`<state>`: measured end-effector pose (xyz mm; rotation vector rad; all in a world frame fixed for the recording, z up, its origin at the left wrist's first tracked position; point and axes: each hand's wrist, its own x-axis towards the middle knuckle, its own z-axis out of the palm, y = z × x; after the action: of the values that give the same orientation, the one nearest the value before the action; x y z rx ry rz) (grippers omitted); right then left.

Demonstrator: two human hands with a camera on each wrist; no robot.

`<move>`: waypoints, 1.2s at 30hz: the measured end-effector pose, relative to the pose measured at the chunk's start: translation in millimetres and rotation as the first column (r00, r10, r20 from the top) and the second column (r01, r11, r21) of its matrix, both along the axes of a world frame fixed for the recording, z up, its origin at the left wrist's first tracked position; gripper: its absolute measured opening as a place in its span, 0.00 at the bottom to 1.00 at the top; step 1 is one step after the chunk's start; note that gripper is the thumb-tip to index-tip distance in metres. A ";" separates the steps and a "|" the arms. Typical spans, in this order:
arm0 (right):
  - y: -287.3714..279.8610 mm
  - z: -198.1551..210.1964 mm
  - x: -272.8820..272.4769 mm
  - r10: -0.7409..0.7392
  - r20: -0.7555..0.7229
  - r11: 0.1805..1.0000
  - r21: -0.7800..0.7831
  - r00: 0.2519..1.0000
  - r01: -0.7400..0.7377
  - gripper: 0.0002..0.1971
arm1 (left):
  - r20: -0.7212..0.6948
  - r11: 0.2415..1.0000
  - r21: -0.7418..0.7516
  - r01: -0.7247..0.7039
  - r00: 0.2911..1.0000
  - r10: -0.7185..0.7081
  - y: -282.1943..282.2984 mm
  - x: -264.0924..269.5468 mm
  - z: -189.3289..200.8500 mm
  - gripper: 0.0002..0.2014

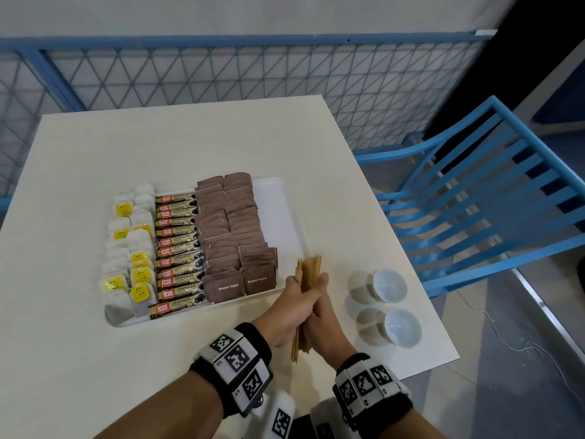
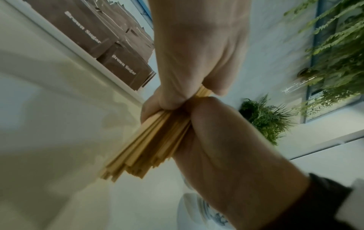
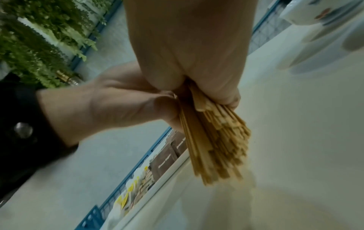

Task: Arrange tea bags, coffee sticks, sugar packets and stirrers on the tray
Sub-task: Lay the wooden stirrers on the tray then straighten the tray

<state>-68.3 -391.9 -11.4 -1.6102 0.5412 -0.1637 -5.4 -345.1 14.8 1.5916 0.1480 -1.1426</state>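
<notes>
A white tray [image 1: 280, 210] on the table holds a column of tea bags [image 1: 129, 258] at its left, then coffee sticks [image 1: 179, 248], then brown sugar packets [image 1: 234, 229]; its right strip is bare. Just off the tray's front right corner, my left hand [image 1: 294, 307] and right hand [image 1: 324, 318] together grip one bundle of wooden stirrers [image 1: 309, 270], held upright above the table. From the left wrist, the left hand [image 2: 197, 54] wraps the stirrers [image 2: 145, 146] beside the sugar packets [image 2: 122, 66]. The right wrist view shows the right hand [image 3: 187, 46] clasping the fanned stirrers [image 3: 216, 140].
Two white cups [image 1: 387, 285] [image 1: 402, 327] stand on the table right of my hands, near its right edge. A blue slatted chair [image 1: 474, 201] is beyond that edge. A blue mesh fence [image 1: 221, 68] runs behind the table.
</notes>
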 end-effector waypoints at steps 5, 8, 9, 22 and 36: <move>13.0 -8.8 4.4 0.052 0.033 0.989 -0.137 0.998 -0.047 0.13 | -0.039 0.979 -0.005 -0.202 0.979 0.202 1.9 11.4 1.4 0.17; 11.3 0.3 12.5 0.103 0.004 0.965 -0.243 0.995 -0.099 0.15 | -0.021 0.962 -0.041 -0.270 0.963 0.269 7.0 19.0 4.6 0.14; 10.7 4.9 15.4 0.130 -0.015 0.959 -0.251 0.991 -0.130 0.16 | -0.018 0.954 -0.053 -0.296 0.955 0.296 9.6 22.0 5.1 0.14; -1.8 32.4 31.8 0.076 0.102 0.994 -0.081 0.992 -0.067 0.27 | -0.031 0.810 -0.199 -0.552 0.830 0.558 29.0 46.8 23.6 0.08; -2.1 46.4 47.0 0.116 -0.191 0.740 0.671 0.975 0.043 0.27 | 0.578 0.892 -0.321 -0.318 0.680 0.451 22.9 35.4 47.5 0.06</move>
<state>-21.3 -394.0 35.0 -0.9183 0.6471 0.2335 29.9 -322.2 62.3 1.5870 -0.0816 -0.2254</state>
